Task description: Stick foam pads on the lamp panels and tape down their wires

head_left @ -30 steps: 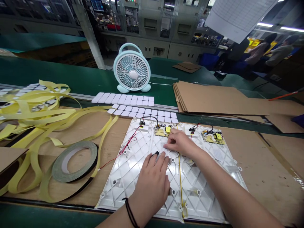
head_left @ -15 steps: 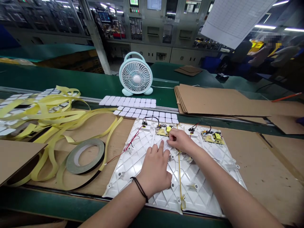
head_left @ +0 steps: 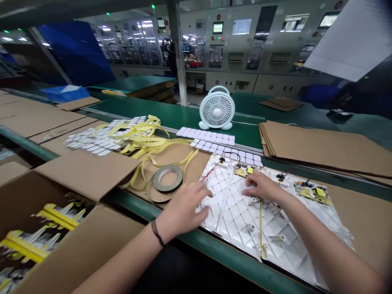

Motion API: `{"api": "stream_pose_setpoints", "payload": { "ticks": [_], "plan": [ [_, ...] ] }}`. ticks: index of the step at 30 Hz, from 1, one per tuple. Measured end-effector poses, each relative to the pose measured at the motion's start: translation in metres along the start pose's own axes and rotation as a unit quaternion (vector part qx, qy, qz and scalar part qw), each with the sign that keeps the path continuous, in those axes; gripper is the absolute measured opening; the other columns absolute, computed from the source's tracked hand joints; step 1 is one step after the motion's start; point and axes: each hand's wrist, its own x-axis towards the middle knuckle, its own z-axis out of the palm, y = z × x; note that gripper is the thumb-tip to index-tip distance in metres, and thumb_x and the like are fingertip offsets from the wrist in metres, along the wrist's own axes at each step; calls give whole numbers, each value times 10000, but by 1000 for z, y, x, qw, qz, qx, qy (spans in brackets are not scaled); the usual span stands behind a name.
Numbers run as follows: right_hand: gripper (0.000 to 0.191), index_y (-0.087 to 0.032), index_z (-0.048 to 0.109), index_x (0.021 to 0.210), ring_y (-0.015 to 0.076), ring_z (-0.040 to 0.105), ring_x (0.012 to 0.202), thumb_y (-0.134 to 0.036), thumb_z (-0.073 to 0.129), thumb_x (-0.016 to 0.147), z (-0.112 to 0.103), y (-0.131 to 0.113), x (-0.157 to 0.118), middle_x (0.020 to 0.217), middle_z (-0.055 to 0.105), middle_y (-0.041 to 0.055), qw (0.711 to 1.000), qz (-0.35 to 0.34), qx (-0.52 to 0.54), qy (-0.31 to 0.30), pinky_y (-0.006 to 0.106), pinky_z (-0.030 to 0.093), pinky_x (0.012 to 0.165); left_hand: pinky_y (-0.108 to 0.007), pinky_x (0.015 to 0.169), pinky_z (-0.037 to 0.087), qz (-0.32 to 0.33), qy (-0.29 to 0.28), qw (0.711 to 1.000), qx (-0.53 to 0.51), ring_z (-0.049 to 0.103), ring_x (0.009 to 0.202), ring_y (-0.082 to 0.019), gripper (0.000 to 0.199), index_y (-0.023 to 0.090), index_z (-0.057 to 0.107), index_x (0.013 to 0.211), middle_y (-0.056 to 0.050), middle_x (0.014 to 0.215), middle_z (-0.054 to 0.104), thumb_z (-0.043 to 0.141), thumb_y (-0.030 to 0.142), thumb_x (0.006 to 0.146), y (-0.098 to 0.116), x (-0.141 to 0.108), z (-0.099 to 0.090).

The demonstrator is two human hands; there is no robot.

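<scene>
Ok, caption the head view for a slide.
Right hand over white ribbed panels, left hand at their edge, tape roll and fan nearby.

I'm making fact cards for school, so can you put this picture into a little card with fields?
Left hand: open, by the white panels' left edge
Right hand: over the panels, near a circuit board
Tape roll: lying flat, left of the panels
Fan: light blue, upright
Box: lower left, yellow parts inside
</scene>
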Motion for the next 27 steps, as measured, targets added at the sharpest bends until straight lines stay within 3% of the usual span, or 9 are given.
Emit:
{"api": "stream_pose_setpoints", "payload": {
  "ticks": [3,6,9,12,15,19,22,24,27],
  "plan": [
    [206,-203,611,774,205,560,745,-395,663,720,-11,-28,-8,800,598,42,999,-3,32,7,323,427,675,-361,841,424,-108,35,993,37,564,958,-225,231,210,582,1012,-48,1026,622,552,253,787,-43,-42,-14],
    [136,-219,633,838,197,590,800,-344,600,796,-13,-86,-16,862,647,37,990,-70,96,74,334,451,725,-361,799,437,-175,27,983,38,607,915,-234,249,229,633,1025,-34,964,676,579,282,787,-73,-67,-3],
    [108,-234,659,886,186,611,853,-260,561,846,12,-151,-17,901,676,27,967,-171,154,112,335,466,778,-343,786,444,-183,57,981,-18,622,906,-218,213,244,674,997,-34,946,697,535,288,842,-82,-74,13],
    [163,-215,654,994,214,606,892,-230,597,841,54,-193,-10,931,682,55,943,-237,156,176,382,457,827,-302,772,469,-155,132,972,-119,620,862,-177,217,217,672,973,-46,923,685,492,302,886,-76,-74,16],
    [217,-212,633,1058,221,589,919,-217,613,842,86,-207,-2,975,671,68,919,-288,162,214,384,448,822,-327,822,471,-107,210,964,-119,595,939,-184,201,221,675,973,-70,1003,660,509,296,887,-69,-76,10],
    [176,-222,652,1014,202,556,872,-178,557,872,101,-210,2,926,649,59,907,-319,145,233,364,434,767,-494,984,336,-43,249,966,57,410,1245,-285,151,274,702,908,-61,1354,501,565,241,854,-66,-79,0],
    [223,-215,632,1069,196,542,856,-155,521,886,105,-211,1,923,643,62,898,-325,133,264,369,416,757,-500,1014,290,-3,223,972,80,538,1091,-215,162,274,680,915,-10,1082,679,547,195,867,-69,-78,-1],
    [252,-205,613,1105,194,537,842,-136,511,885,106,-213,0,918,646,64,889,-323,133,295,371,404,745,-483,1032,275,1,215,974,65,591,940,-164,151,259,664,909,30,880,711,539,184,872,-71,-74,1],
    [231,-207,624,1050,187,535,815,-111,503,879,106,-213,-1,883,651,53,881,-321,139,318,362,393,726,-474,1033,272,-1,213,975,66,587,924,-158,155,250,658,913,33,865,706,530,174,872,-69,-67,2]
  ]
}}
